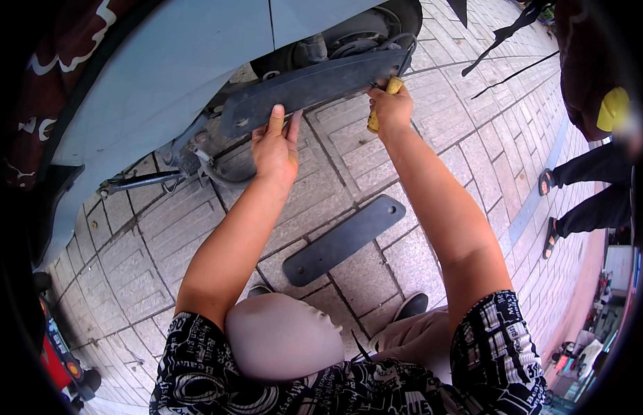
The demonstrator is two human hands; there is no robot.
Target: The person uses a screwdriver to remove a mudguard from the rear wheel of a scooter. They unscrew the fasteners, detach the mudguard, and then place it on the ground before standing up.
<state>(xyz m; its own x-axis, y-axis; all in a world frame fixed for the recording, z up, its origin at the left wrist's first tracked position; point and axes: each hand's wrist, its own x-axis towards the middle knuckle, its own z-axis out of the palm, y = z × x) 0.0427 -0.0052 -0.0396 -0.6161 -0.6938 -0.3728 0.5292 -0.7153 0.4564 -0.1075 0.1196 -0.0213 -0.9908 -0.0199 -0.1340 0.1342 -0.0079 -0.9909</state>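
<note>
A long dark grey plastic panel [304, 90] lies along the lower side of a pale blue scooter [176, 66]. My left hand [274, 151] grips its lower edge, thumb on the face and fingers underneath. Near the panel's right end, my right hand [393, 111] is closed around a yellow-handled tool [395, 85]. The handle sticks out above and below my fist; its working end is hard to make out. On the paving between my arms rests a second, similar dark grey panel [343, 241], with a hole near each end.
Behind the first panel, the wheel and mechanical parts [349, 41] are exposed. A metal stand [138, 181] reaches down at left. Another person's sandalled feet [548, 207] are at right. A red and black object [55, 353] stands at lower left, and assorted items [577, 353] sit at lower right.
</note>
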